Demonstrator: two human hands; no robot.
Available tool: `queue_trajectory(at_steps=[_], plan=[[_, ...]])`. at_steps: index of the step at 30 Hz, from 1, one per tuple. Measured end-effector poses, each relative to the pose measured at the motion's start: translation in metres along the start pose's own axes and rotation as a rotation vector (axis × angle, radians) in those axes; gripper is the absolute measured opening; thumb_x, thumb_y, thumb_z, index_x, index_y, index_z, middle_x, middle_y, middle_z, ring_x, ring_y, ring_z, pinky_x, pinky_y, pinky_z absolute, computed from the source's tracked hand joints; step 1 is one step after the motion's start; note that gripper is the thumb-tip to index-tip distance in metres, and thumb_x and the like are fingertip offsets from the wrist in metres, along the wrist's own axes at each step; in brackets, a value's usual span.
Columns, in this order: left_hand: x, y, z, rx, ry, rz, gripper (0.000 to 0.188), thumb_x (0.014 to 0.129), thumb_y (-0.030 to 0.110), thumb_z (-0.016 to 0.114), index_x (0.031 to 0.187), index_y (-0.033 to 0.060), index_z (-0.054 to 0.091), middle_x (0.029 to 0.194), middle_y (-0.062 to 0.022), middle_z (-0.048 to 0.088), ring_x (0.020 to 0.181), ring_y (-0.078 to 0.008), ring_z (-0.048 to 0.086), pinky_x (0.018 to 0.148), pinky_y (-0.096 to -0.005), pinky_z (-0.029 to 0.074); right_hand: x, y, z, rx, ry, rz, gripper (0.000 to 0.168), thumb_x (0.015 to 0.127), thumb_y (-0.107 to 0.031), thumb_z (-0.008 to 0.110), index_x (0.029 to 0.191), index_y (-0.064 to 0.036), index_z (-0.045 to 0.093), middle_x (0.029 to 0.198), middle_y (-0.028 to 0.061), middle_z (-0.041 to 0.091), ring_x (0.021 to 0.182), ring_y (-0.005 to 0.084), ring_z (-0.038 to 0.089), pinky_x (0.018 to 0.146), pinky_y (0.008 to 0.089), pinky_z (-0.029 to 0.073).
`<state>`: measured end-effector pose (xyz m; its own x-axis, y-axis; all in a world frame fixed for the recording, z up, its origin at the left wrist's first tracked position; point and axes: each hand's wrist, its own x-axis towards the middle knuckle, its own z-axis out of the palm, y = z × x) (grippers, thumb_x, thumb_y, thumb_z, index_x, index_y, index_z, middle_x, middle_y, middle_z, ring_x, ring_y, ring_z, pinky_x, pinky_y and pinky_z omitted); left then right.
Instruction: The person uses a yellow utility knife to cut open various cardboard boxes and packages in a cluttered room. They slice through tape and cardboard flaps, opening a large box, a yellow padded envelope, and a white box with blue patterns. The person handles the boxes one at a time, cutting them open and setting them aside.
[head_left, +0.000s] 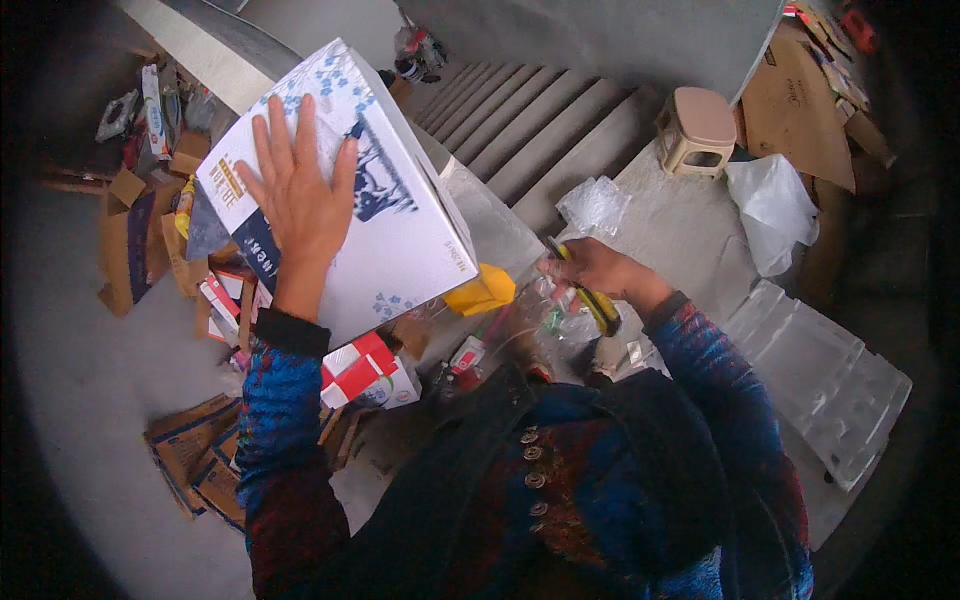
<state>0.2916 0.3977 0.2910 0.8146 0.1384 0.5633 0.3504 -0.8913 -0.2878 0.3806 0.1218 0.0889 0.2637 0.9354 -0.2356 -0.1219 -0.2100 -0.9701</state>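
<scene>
A large white printed carton (405, 262) with blue floral patterns and a dark blue band stands tilted before me. Flat on its upper face lies my left hand (304, 184), fingers spread, gripping nothing. My right hand (600, 271), to the right of the carton, is closed around a yellow-and-black utility knife (598, 309); whether its blade is out cannot be made out. Something yellow (484, 291) sticks out from below the carton's lower right corner. Clear plastic packaging (566, 324) is below my right hand, and bubble wrap (594, 205) lies just above it.
Concrete stairs (536, 124) descend beyond the carton. A beige plastic stool (699, 131) and a white plastic bag (772, 210) are at the upper right, a clear plastic bin (825, 382) at the right. Opened cardboard boxes (124, 240) and flattened cartons (199, 457) lie on the left.
</scene>
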Motion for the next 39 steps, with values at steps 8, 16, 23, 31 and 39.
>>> queue_trajectory(at_steps=[8, 16, 23, 31, 39], plan=[[0.001, 0.007, -0.005, 0.06, -0.03, 0.059, 0.057, 0.089, 0.034, 0.045, 0.138, 0.01, 0.031, 0.145, -0.0183, 0.019, 0.134, -0.0372, 0.015, 0.102, -0.0579, 0.007, 0.045, -0.027, -0.019, 0.047, 0.009, -0.111, 0.03, 0.094, -0.029, 0.047, 0.094, 0.001, 0.05, 0.074, 0.0076, 0.06, 0.064, 0.0126, 0.059, 0.06, 0.025, 0.049], [0.003, 0.007, -0.002, 0.05, -0.039, 0.088, 0.057, 0.09, 0.035, 0.041, 0.138, 0.0084, 0.028, 0.145, -0.0189, 0.018, 0.134, -0.037, 0.014, 0.103, -0.055, 0.005, 0.095, -0.083, -0.018, 0.041, 0.076, -0.265, 0.034, 0.095, -0.033, 0.041, 0.091, 0.0, 0.048, 0.068, 0.0076, 0.058, 0.05, 0.0113, 0.056, 0.049, 0.0249, 0.047], [0.004, 0.008, -0.002, 0.048, -0.065, 0.074, 0.058, 0.089, 0.034, 0.042, 0.138, 0.0062, 0.027, 0.146, -0.02, 0.017, 0.134, -0.0371, 0.013, 0.104, -0.0529, 0.004, 0.121, -0.111, -0.027, 0.147, 0.005, -0.301, 0.032, 0.094, -0.031, 0.044, 0.087, -0.001, 0.051, 0.068, 0.0054, 0.056, 0.051, 0.0112, 0.056, 0.046, 0.0247, 0.047], [0.006, 0.008, -0.002, 0.026, -0.089, 0.064, 0.062, 0.088, 0.036, 0.04, 0.139, 0.0051, 0.025, 0.146, -0.0207, 0.015, 0.135, -0.0381, 0.011, 0.104, -0.0534, 0.002, 0.162, -0.154, -0.051, 0.063, 0.111, -0.371, 0.04, 0.093, -0.037, 0.044, 0.082, 0.0, 0.053, 0.062, 0.0059, 0.055, 0.044, 0.012, 0.053, 0.038, 0.026, 0.045], [0.006, 0.006, 0.0, 0.055, -0.112, 0.055, 0.061, 0.089, 0.038, 0.037, 0.139, 0.0056, 0.024, 0.146, -0.0206, 0.013, 0.135, -0.0377, 0.009, 0.105, -0.0523, -0.001, 0.194, -0.161, -0.053, -0.006, 0.134, -0.429, 0.041, 0.091, -0.038, 0.046, 0.084, 0.002, 0.053, 0.06, 0.0079, 0.055, 0.041, 0.0131, 0.053, 0.036, 0.0265, 0.043]])
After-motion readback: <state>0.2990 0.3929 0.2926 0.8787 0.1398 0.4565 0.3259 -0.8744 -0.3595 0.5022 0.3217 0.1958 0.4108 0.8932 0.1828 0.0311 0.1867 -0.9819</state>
